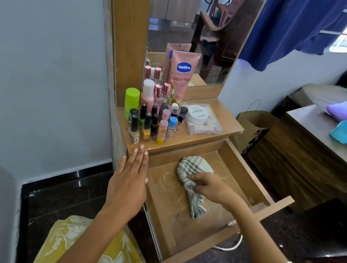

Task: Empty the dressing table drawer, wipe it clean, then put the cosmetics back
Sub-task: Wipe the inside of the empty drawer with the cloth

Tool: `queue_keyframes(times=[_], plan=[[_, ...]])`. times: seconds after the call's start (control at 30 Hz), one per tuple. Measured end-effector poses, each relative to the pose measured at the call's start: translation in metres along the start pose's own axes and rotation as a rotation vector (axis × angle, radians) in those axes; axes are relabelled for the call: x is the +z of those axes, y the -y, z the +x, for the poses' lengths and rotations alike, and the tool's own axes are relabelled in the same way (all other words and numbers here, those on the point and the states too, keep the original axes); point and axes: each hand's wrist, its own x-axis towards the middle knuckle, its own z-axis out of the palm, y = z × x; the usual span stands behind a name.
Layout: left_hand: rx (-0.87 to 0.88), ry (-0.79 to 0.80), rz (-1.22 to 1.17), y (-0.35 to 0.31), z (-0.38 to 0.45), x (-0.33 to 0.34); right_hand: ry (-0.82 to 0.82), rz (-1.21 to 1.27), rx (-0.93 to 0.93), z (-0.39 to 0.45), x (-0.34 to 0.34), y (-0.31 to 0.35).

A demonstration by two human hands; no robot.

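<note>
Landmark: the drawer (249, 179), pulled fully out of the dressing table, its floor bare but for faint pale swirl marks.
Cloth: a striped grey-and-white cloth (194, 167) lies on the drawer floor, toward the back half, crumpled and trailing forward.
Right hand: the right hand (204, 186) rests on the cloth inside the drawer, fingers curled and pinching a fold of it.
Left hand: the left hand (129, 181) hovers over the drawer's left wall, fingers straight and pressed together, holding nothing; contact with the wood cannot be told.
Cosmetics: the cosmetics (154, 116) stand packed together on the table top behind the drawer, none inside it.
Handling, cloth: judged soft, light and limp; best bunched under the palm so that it does not slide off.
Handling, bottles: small nail-polish bottles, probably glass, look tippy and breakable; take each by the body, not the cap.
Handling, tube: the pink tube (183, 72) seems light and squeezable; grasp low.
Legible writing: "Vaseline" and "Gluta-Hya" on the tube; "10X" below it.
Round tub: a white round tub (197, 113) atop a clear box (205, 126) carries print too small to read surely.
Stage: judged mid-wipe; refilling not yet begun.
</note>
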Motion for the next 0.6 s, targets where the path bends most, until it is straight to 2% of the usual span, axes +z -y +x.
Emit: queue_keyframes(times=[0.07, 0.13, 0.2, 0.3, 0.4, 0.5, 0.6], plan=[[0.002, 0.004, -0.018, 0.000, 0.000, 0.000, 0.044, 0.236, 0.105, 0.005, 0.006, 0.009], [-0.002, 0.005, -0.041, 0.000, 0.002, -0.001, -0.022, 0.283, 0.211, 0.015, 0.018, 0.015], [-0.019, 0.011, -0.052, 0.000, 0.005, -0.002, -0.002, 0.188, 0.265, 0.031, 0.035, 0.016], [-0.046, 0.022, -0.048, -0.004, 0.010, -0.003, 0.053, -0.051, 0.252, 0.050, 0.057, 0.016], [-0.051, 0.034, -0.025, -0.007, 0.011, -0.005, 0.113, -0.323, 0.085, 0.050, 0.077, 0.014], [-0.053, 0.036, -0.023, -0.006, 0.012, -0.006, 0.150, -0.458, -0.054, 0.046, 0.071, -0.007], [-0.051, 0.037, -0.040, -0.004, 0.011, -0.004, 0.084, -0.482, 0.074, 0.055, 0.035, -0.047]])
